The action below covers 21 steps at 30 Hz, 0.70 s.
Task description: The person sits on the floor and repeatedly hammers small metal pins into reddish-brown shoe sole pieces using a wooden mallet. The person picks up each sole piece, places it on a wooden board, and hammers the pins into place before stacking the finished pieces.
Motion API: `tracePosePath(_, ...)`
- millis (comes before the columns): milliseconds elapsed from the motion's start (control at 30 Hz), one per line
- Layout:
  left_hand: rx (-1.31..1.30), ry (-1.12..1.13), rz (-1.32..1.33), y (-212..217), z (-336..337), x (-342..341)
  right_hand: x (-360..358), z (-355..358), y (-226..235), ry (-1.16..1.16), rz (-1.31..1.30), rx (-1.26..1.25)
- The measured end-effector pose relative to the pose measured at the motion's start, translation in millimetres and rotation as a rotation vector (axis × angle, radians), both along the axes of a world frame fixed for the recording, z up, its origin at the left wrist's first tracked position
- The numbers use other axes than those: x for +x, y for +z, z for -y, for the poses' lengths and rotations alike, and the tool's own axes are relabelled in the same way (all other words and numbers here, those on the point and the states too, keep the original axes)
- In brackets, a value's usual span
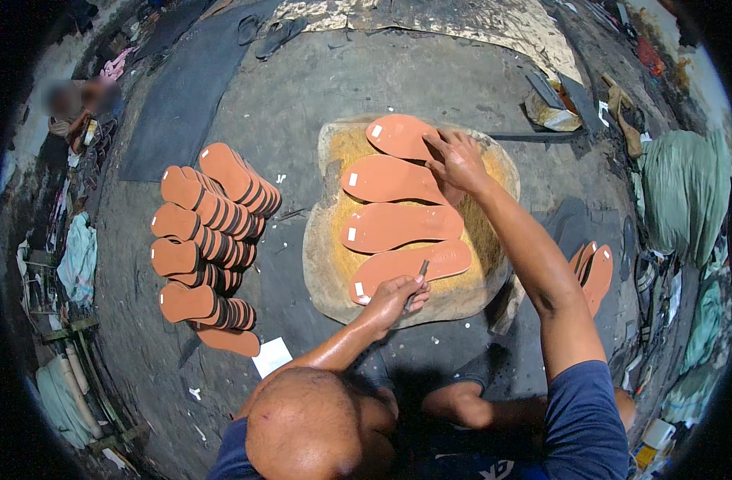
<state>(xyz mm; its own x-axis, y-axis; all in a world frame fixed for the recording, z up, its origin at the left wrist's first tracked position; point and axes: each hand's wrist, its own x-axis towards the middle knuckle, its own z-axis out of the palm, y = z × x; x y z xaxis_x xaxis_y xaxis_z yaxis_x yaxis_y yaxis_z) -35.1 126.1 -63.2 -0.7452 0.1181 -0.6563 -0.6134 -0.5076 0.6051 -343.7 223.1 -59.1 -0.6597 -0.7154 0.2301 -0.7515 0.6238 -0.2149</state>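
Several orange-brown shoe insoles lie side by side on a pale board with a worn yellow surface, each with a small white label at its left end. My left hand is closed around a slim, dark, pen-like tool, held over the nearest insole. Farther up the board, my right hand reaches to the right end of the farthest insole, its fingers apart and touching it. Between my hands lie two more insoles, the upper one partly under my right hand's shadow.
Fanned stacks of similar insoles stand on the dark floor to the left. A white paper sheet lies near my left forearm. More insoles rest at the right. A green cloth bundle sits farther right, and dark sandals lie at the back.
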Motion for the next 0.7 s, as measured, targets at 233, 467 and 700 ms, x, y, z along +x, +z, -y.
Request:
tracePosePath(233,-0.159,0.118,-0.069,30.8,26.1,-0.1,45.0,-13.4,17.7,-0.040,0.108,-0.405)
tracePosePath(467,-0.110,0.389,-0.269,58.7,33.6,-15.2,234.3,-27.6,71.9,-0.101,1.137,-0.467)
tracePosePath(700,-0.323,0.582,-0.339,51.7,50.7,-3.4,247.2,-107.9,49.0,-0.302,0.532,-0.386)
